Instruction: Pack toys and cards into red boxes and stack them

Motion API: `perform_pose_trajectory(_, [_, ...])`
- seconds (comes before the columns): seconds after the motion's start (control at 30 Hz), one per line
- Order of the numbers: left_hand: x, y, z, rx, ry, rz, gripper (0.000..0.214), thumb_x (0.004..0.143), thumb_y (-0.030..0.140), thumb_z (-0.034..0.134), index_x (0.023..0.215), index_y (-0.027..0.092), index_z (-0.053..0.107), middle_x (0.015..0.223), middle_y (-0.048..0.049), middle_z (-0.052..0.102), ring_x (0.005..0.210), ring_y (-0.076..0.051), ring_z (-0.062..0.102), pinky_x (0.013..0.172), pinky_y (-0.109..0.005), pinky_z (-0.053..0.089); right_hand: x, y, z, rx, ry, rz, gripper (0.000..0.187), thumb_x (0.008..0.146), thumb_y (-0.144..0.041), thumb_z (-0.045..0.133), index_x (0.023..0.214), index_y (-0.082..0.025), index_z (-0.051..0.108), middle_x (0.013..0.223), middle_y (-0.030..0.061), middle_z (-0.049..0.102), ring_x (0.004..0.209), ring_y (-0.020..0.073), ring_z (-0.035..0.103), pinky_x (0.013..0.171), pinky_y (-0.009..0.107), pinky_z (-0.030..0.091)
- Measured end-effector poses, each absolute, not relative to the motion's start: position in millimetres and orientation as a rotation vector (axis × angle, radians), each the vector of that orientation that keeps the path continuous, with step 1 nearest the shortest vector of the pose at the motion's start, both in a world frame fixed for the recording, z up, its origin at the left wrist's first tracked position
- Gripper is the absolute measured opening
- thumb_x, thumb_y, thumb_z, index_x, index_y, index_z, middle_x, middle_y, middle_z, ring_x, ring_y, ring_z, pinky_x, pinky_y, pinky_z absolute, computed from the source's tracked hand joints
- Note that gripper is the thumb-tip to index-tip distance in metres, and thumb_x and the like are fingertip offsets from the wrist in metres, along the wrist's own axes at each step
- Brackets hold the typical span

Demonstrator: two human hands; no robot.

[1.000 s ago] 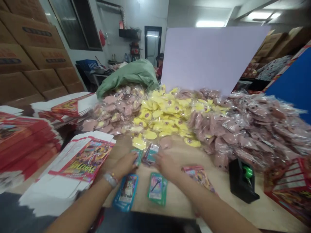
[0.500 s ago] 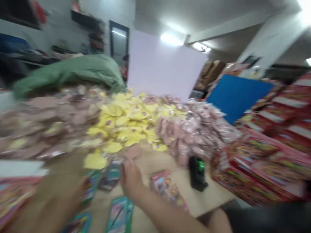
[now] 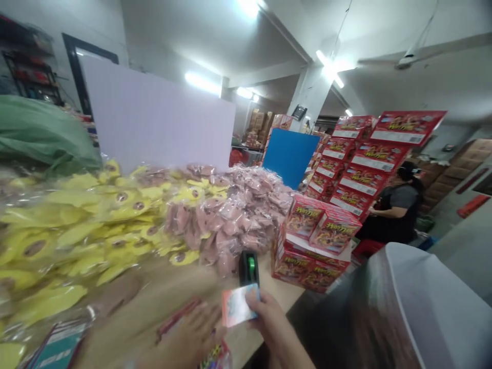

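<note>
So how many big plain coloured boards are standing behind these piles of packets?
2: a lavender board left of centre, behind the yellow packets, and a blue board right of centre, behind the pink packets. Others could be hidden behind the piles.

Seemingly a packing workshop; stacked red boxes [image 3: 363,180]; heaped yellow packets [image 3: 86,233].

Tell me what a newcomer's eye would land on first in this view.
Probably the heap of bright yellow wrapped pieces filling the left of the table, with a pale purple board standing behind it. Next, the tall stack of red printed boxes on the right. In the foreground, the right hand pinches a pale card in its fingers, in front of the black tape dispenser.
</note>
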State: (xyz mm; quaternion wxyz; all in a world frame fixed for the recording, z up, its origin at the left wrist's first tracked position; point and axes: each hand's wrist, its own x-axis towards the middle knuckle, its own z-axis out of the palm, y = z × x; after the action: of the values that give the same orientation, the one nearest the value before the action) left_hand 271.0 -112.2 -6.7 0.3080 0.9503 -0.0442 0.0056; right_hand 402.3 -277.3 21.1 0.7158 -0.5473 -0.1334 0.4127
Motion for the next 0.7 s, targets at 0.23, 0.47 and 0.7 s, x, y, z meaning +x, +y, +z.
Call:
perform_pose_trajectory(0.23, [313,-135,-26,2.605,-0.689,-0.481,0.086,0.054,0.038,0.074,0.131,0.025,0.039,0.139,-0.014,0.033,0.127,-0.041,0.027,0.101,-0.061,0.015,419,-287,9,-1.183,-0.19,0.825,0.038,0.065,-0.041,0.071,0.087,-0.012,0.064,0.067,0.0038,0.065,0.052,0.0092,0.055,0.041,0.015,0.042])
perform_pose_trajectory(0.47, [246,-130,38,2.552,-0.173,-0.097,0.106,0.053,0.041,0.07,0.14,0.017,0.016,0.129,-0.0194,0.043,0.112,-0.038,0.044,0.098,-0.052,0.029,429,-272,9,-1.17,-0.123,0.795,0.028,0.06,-0.03,0.075,0.082,-0.018,0.063,0.076,0.0021,0.068,0.062,0.0136,0.061,0.048,0.02,0.049])
perform_pose_trajectory(0.7, [108,-124,-13,1.533,0.716,0.154,0.089,0.073,0.061,0.049,0.14,0.031,-0.001,0.126,-0.0079,0.049,0.109,-0.028,0.052,0.093,-0.045,0.039,348,-143,-25,-1.512,-0.477,0.913,0.025,0.08,-0.035,0.051,0.094,-0.016,0.058,0.093,0.0084,0.068,0.085,0.0211,0.064,0.071,0.034,0.054])
